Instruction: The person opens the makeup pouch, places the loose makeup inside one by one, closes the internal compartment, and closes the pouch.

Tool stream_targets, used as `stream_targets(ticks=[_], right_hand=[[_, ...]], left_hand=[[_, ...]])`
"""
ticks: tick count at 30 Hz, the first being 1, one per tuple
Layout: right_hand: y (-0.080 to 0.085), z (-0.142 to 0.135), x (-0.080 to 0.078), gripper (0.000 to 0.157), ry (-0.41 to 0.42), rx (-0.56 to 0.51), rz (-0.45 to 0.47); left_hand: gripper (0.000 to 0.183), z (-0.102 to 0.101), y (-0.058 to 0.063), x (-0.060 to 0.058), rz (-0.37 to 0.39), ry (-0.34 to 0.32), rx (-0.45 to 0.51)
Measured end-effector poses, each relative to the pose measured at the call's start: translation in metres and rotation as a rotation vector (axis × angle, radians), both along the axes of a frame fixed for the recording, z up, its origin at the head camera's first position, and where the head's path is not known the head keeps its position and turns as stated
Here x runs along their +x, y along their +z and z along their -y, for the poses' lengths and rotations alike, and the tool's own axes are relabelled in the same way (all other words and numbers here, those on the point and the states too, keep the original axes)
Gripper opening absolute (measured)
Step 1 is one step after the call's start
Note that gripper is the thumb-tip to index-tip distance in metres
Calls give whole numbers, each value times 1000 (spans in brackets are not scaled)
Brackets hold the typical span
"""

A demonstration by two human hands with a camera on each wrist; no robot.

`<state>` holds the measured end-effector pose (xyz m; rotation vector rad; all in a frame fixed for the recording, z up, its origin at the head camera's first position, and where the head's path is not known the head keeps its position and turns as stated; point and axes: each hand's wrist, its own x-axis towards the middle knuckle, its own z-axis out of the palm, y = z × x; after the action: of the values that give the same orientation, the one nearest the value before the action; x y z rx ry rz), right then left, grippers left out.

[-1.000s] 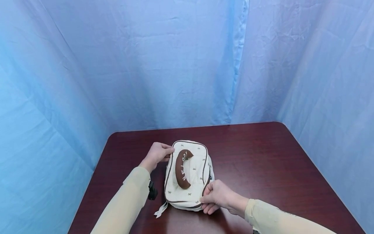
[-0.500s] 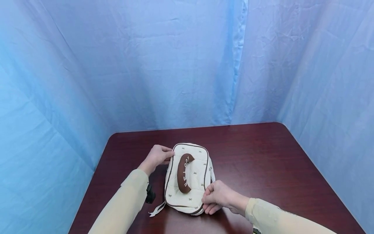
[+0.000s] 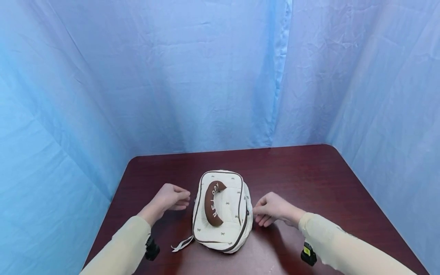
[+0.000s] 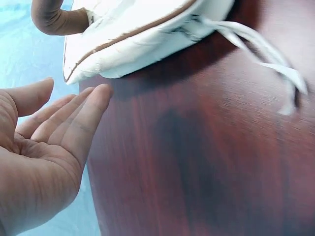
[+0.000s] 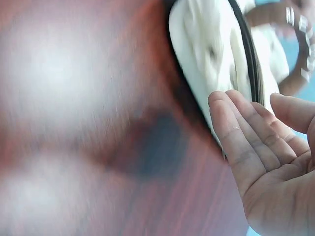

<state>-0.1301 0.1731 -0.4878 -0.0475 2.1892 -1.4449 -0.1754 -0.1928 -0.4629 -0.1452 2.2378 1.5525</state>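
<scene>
A cream quilted zip bag (image 3: 228, 217) with brown piping and small bow prints lies on the table. On its top stands a padded brown handle (image 3: 211, 206) with white lettering. My left hand (image 3: 170, 197) hovers just left of the bag, holding nothing, its fingers fairly straight in the left wrist view. At the bag's right side is my right hand (image 3: 271, 209), fingertips right at the cream fabric (image 5: 197, 54) and nothing gripped. A white ribbon (image 3: 182, 243) trails from the bag's near left corner onto the tabletop.
The dark reddish wooden table (image 3: 302, 175) has rounded far corners. Pale blue curtains (image 3: 220, 76) hang behind it and along both sides. Black wrist devices (image 3: 151, 249) sit under the light sleeves.
Both hands have let go of the bag's edges. The left hand has drawn back to the left and nearer; the right has moved up along the bag's right side. The bag now lies slightly lower in view.
</scene>
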Motion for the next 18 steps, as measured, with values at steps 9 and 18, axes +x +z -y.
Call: stream_targets(ticks=[9,18], right_hand=[[4,-22,-40,26,-43,117,-109],[6,-14,-71,43,14,214,-193]], left_hand=[[39,20,-21,38,140,-4,29],[43,14,-45,66,262,-75,67]])
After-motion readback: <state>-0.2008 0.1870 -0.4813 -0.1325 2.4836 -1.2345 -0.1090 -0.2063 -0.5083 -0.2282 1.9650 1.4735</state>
